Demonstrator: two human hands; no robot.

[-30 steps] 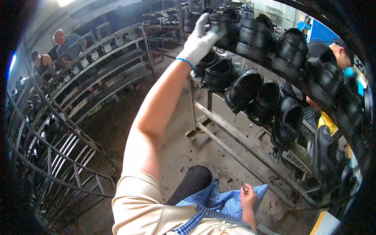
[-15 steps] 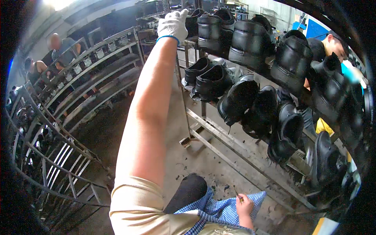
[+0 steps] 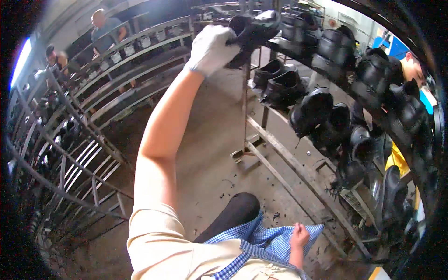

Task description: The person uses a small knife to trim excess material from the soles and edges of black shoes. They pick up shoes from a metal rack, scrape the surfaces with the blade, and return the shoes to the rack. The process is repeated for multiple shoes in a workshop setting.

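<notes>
Your gloved left hand (image 3: 213,50) clamps its fingers on a black shoe (image 3: 242,33); a one-sided hold could drop it. Your right hand (image 3: 299,236) shows fingers too small to tell.

Racks (image 3: 279,145) lined with black shoes (image 3: 332,51) suggest a shoe workshop.

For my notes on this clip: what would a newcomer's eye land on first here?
Probably the white-gloved left hand, bright at upper centre, gripping a black shoe. Next come the rows of black shoes curving down the right side. Lower down, the blue-and-white checked apron stands out, with the bare right hand above it.
</notes>
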